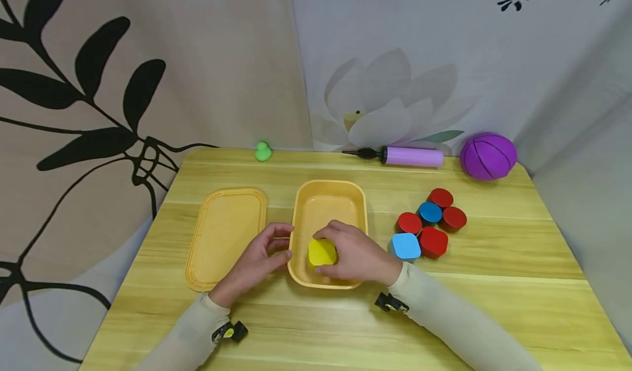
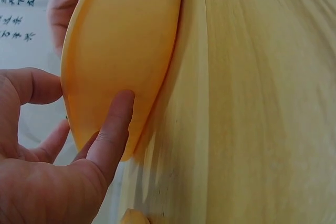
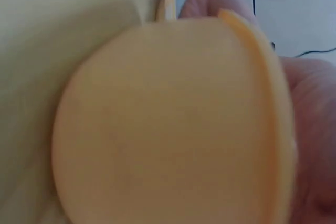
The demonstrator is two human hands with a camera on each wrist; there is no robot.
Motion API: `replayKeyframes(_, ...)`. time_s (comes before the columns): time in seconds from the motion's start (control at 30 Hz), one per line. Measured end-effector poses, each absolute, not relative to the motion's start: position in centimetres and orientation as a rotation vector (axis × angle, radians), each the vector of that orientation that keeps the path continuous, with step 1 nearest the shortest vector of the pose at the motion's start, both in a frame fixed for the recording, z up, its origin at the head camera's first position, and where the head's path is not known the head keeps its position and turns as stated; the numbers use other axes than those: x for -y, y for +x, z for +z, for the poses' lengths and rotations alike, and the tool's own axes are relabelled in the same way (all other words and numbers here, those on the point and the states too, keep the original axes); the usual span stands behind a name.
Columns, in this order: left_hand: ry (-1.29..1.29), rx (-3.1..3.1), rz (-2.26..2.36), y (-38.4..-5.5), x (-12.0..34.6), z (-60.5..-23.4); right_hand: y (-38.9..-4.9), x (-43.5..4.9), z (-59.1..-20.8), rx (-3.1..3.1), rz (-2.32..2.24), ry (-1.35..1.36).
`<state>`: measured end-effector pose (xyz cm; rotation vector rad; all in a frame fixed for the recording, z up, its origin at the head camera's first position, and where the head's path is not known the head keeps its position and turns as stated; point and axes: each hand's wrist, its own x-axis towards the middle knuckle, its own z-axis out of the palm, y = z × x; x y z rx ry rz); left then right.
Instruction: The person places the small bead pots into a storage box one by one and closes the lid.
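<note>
My right hand (image 1: 353,253) reaches into an orange plastic container (image 1: 329,185) and grips a yellow block (image 1: 322,252) with rounded corners between thumb and fingers. Whether the block touches the container's floor I cannot tell. My left hand (image 1: 264,258) rests against the container's left side. In the left wrist view, the left thumb (image 2: 113,129) lies on the outer wall and a fingertip meets the rim. The container's wall (image 3: 168,119) fills most of the right wrist view and hides the block there.
A matching lid (image 1: 229,234) lies flat on the left. Several red and blue blocks, including a light blue one (image 1: 405,247) and a red one (image 1: 434,242), sit right of the container. Along the back are a green toy (image 1: 263,151), a purple pump (image 1: 413,156) and a purple ball (image 1: 489,157).
</note>
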<state>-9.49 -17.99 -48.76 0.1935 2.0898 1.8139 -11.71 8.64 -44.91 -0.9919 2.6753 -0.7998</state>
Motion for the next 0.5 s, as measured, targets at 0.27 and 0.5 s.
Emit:
replayKeyframes(0.27, 0.194, -2.092, 1.803, -9.6, 17.9, -48.4, -11.5, -6.7, -45.7, -2.625, -0.733, -1.021)
replayKeyframes(0.5, 0.187, -2.085, 1.798, -9.5, 18.0, -48.5, -11.4, -6.0, -46.1, -2.609, -0.709, -1.046)
